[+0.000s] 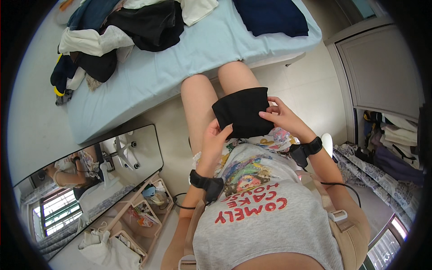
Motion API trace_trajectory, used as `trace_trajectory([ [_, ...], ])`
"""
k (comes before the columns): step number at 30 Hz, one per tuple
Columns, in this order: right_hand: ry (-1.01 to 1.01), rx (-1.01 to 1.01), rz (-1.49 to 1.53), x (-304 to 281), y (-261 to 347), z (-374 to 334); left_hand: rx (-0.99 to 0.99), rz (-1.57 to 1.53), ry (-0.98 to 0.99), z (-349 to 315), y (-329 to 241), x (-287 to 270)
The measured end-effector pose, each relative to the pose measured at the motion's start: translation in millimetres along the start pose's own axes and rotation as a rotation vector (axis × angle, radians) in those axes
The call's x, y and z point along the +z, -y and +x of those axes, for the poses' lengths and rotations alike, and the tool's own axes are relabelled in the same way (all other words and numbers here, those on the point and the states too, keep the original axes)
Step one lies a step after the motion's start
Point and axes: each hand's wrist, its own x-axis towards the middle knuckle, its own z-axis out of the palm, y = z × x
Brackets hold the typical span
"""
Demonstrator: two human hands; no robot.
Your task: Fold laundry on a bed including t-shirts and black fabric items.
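Head view: left hand (213,140) and right hand (287,119) pinch matte black cloth (245,110), folded into flat, four-sided shape; rumpled clothes (146,29) on creased blue sheet (198,51).

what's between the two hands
The head view shows a folded black cloth between the left hand and the right hand, both holding it.

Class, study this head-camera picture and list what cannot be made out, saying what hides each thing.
In the head view:
1. Left hand and right hand: some fingers are hidden behind the folded black cloth.
2. Folded black cloth: its folds hide its full shape.
3. Navy garment: cut off by the upper edge.
4. Clothes pile: its lower layers are hidden by garments on top.
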Motion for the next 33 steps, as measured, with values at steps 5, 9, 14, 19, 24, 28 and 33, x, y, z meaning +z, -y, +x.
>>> trace_trajectory([
  [5, -0.002, -0.187, 0.286, 5.8, -20.7, 12.7, 0.039, 0.026, 0.036, 16.4, 10.5, -19.2],
  [9, 0.059, -0.384, 0.180, 2.6, -49.7, 20.0, -0.100, 0.259, 0.098, 18.5, 45.0, -50.2],
  [14, 0.071, -0.363, 0.102, -2.8, -64.1, 21.9, 0.109, 0.352, -0.020, 17.7, 36.2, -25.8],
  [19, 0.035, -0.197, -0.212, -4.0, -33.8, 4.8, -0.116, 0.194, 0.092, 13.8, 29.9, -27.2],
  [24, 0.050, -0.252, -0.207, -12.2, -51.8, 9.6, 0.018, 0.644, -0.011, 20.0, 48.1, -43.1],
  [28, 0.054, -0.230, -0.151, -16.3, -64.2, 13.8, -0.061, 0.438, 0.105, 23.2, 15.0, -28.1],
  [33, 0.087, -0.218, -0.297, -5.4, -19.9, 6.9, 0.136, 0.410, 0.199, 27.4, 19.3, -21.0],
])
